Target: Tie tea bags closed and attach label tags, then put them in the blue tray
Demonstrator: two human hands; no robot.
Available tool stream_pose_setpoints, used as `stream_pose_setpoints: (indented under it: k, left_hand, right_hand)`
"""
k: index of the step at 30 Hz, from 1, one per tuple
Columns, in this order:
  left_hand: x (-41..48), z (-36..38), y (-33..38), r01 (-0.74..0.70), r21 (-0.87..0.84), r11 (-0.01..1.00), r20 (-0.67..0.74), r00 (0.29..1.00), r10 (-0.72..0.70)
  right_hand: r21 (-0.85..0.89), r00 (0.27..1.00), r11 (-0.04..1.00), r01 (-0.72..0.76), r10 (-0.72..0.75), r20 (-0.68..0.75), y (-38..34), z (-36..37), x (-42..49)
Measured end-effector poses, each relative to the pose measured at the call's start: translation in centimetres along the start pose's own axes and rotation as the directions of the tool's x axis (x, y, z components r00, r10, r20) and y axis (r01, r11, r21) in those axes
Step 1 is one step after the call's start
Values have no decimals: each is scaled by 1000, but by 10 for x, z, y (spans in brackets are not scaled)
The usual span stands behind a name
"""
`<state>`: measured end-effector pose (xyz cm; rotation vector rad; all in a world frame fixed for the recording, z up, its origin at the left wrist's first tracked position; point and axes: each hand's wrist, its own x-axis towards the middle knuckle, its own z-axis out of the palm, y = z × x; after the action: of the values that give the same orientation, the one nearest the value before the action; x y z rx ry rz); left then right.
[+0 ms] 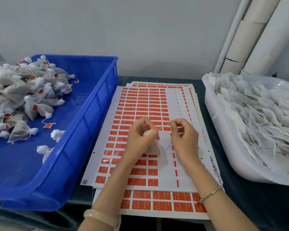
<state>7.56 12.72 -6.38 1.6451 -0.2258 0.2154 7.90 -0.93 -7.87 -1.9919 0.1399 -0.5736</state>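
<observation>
White mesh made up the tea bag (154, 148), which sat at the middle of the bench just above the label sheets (140, 100), its neck gathered inside the curled fingers of the left hand (141, 137). The right hand (184, 139) pinched the free end of the string (163, 127) between thumb and forefinger, drawing it taut up and away to the right, so both hands were closed on something and neither lay flat. I judged this to be the tying step, with no tag on this bag that I could make out. The blue tray (93, 104) stood along the left edge of the bench, and a heap of finished bags (23, 97) with red tags lay toward its far left corner. The white bin (223, 147) of untied bags stood along the right edge. The thin string looked the likeliest trouble: a hard pull could snap it or tear the mesh, while a slack one might leave the neck open and let tea spill onto the sheets. The pinch was small, so the end could also slip free. A bag dragged across the stickers might lift one off its backing.
</observation>
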Motion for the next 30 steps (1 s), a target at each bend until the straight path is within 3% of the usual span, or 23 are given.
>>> stream_pose_setpoints:
  k: [7, 10, 14, 18, 21, 26, 30]
  left_hand:
    - [-2, 1, 2, -7, 18, 1000, 22, 1000, 7]
    - [0, -1, 0, 0, 15, 1000, 43, 999, -1]
    - [2, -4, 0, 6, -11, 1000, 111, 994, -5]
    - [-1, -3, 4, 58, 45, 997, 193, 979, -66]
    - [-3, -3, 4, 58, 121, 991, 247, 965, -87]
    - [-2, -5, 6, 94, 127, 987, 277, 952, -127]
    - [-4, -8, 6, 276, 154, 949, 260, 915, -309]
  right_hand:
    - [-43, 998, 999, 18, -21, -58, -1, -3, 1]
    - [178, 992, 976, -124, 116, 57, -5, -8, 3]
    - [603, 899, 673, -428, 248, 361, -15, -21, 8]
    - [786, 861, 359, -504, 278, 426, -16, -27, 12]
    - [850, 859, 198, -489, 282, 428, -15, -29, 14]
    - [887, 862, 103, -451, 309, 403, -13, -30, 17]
    - [890, 861, 117, -441, 333, 384, -12, -29, 17]
